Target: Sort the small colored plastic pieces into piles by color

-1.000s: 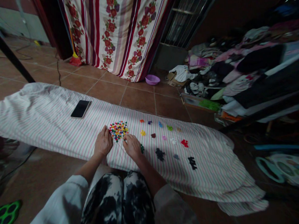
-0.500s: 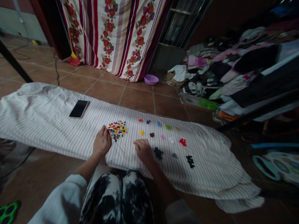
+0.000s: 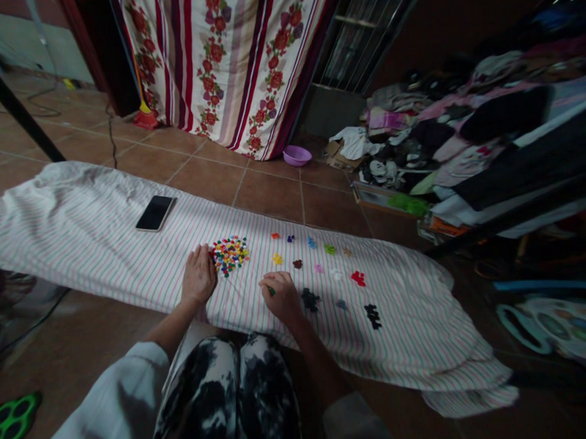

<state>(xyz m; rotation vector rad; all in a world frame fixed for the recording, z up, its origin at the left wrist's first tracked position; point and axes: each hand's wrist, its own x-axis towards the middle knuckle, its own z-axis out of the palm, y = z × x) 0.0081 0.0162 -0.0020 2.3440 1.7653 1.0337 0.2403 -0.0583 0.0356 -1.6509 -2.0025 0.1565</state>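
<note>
My left hand (image 3: 199, 275) lies with its fingers stretched out on the striped cloth (image 3: 103, 255), against the left edge of a mixed pile of small coloured pieces (image 3: 230, 254). To the right of that pile, my right hand (image 3: 280, 293) is curled closed, and a small dark green piece (image 3: 272, 291) shows at its fingers. Beyond and beside this hand sit little single-colour groups: yellow pieces (image 3: 277, 259), brown pieces (image 3: 298, 264), dark grey pieces (image 3: 310, 300), red pieces (image 3: 358, 278) and black pieces (image 3: 373, 317). The pieces are too small to name more exactly.
A phone (image 3: 156, 213) lies on the cloth at the left. On the tiled floor beyond are a purple basin (image 3: 297, 156) and a red broom (image 3: 145, 117) by a floral curtain (image 3: 236, 65). Heaped clothes (image 3: 445, 126) fill the right side.
A green piece now shows at my right hand's fingers, which have shifted slightly. My left hand stays by the pile with hardly any movement.
</note>
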